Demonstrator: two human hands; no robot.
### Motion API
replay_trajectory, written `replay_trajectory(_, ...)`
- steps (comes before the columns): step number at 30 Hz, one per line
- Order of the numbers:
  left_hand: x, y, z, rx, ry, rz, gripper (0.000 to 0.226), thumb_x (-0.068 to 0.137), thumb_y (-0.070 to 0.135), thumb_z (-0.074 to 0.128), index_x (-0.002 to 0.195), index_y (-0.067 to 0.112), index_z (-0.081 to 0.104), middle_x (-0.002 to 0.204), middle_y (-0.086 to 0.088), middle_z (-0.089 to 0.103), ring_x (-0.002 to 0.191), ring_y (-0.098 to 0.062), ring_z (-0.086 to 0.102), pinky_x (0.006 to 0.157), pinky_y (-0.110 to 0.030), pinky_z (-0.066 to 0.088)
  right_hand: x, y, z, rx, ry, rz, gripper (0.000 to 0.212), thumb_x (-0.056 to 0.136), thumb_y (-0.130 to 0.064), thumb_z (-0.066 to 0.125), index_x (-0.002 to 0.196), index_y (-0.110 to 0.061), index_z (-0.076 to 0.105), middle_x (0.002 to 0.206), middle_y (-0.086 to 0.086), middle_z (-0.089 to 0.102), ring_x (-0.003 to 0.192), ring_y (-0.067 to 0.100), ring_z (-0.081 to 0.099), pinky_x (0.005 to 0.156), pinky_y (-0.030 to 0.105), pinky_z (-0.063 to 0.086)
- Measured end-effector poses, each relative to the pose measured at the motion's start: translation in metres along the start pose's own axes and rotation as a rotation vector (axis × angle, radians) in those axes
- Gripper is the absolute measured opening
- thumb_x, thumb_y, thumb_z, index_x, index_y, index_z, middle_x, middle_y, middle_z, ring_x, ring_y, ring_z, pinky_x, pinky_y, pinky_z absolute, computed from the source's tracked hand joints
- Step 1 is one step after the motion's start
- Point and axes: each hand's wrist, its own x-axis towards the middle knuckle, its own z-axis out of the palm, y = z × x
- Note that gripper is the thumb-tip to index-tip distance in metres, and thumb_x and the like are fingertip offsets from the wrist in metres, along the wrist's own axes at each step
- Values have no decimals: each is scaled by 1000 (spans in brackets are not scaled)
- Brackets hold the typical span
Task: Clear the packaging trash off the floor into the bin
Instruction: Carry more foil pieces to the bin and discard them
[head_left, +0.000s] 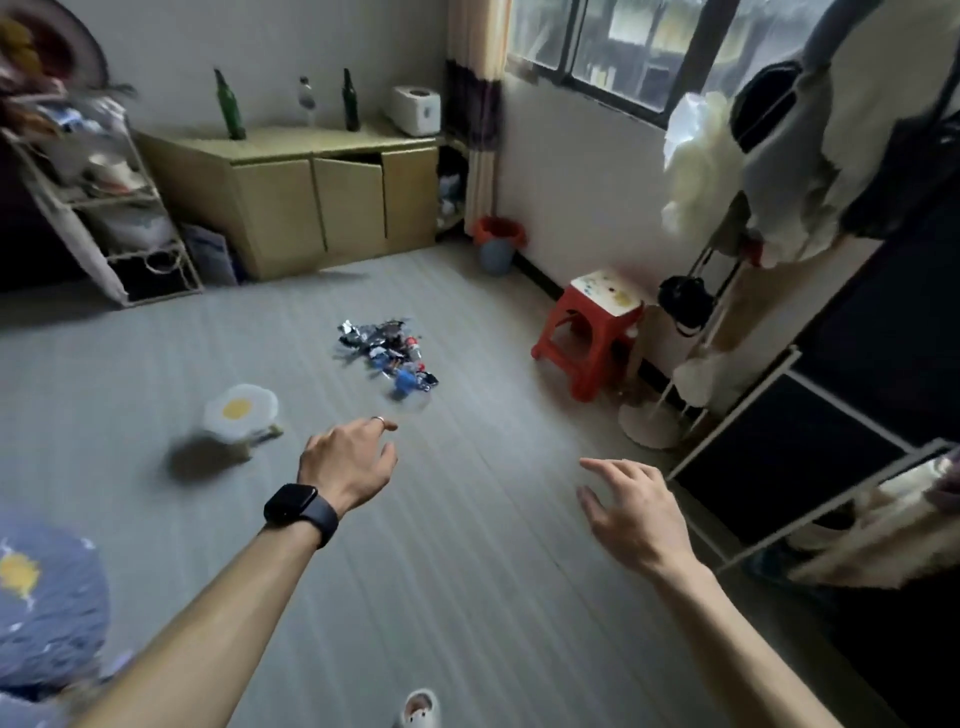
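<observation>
A heap of crumpled packaging trash, silver, black and blue, lies on the grey floor in the middle of the room. A blue bin lined with a red bag stands against the far wall below the window. My left hand, with a ring and a black watch on the wrist, reaches forward just short of the heap, fingers loosely curled and holding nothing. My right hand hovers over the floor further right, fingers spread and relaxed, empty.
A red plastic stool stands right of the heap by the wall. A small stool with a fried-egg cushion sits left. A low wooden cabinet lines the back wall, a wire shelf the left, a coat rack the right.
</observation>
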Motion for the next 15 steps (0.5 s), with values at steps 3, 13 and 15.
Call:
replay_trajectory(3, 7, -49, -5, 4, 23, -83, 36, 89, 38, 47, 122, 36, 60, 119, 8, 66, 112, -20, 60, 93, -36, 47, 40, -48, 20, 8, -35, -82, 41, 91, -51, 54, 130, -39, 56, 130, -14, 59, 129, 15, 40, 102, 34, 41)
replay_trajectory(13, 68, -124, -13, 43, -3, -255, 33, 91, 36, 46, 122, 35, 59, 123, 7, 63, 116, -20, 56, 97, -35, 41, 145, -148, 64, 20, -160, -274, 41, 92, -48, 53, 132, -39, 55, 133, -8, 59, 129, 20, 41, 105, 36, 39)
replay_trajectory(15, 93, -126, -13, 47, -16, -259, 33, 92, 36, 46, 122, 34, 58, 122, 6, 63, 116, -20, 56, 97, -36, 41, 171, -153, 66, 18, -165, -283, 41, 93, -48, 53, 132, -39, 55, 134, -8, 59, 129, 21, 41, 105, 35, 38)
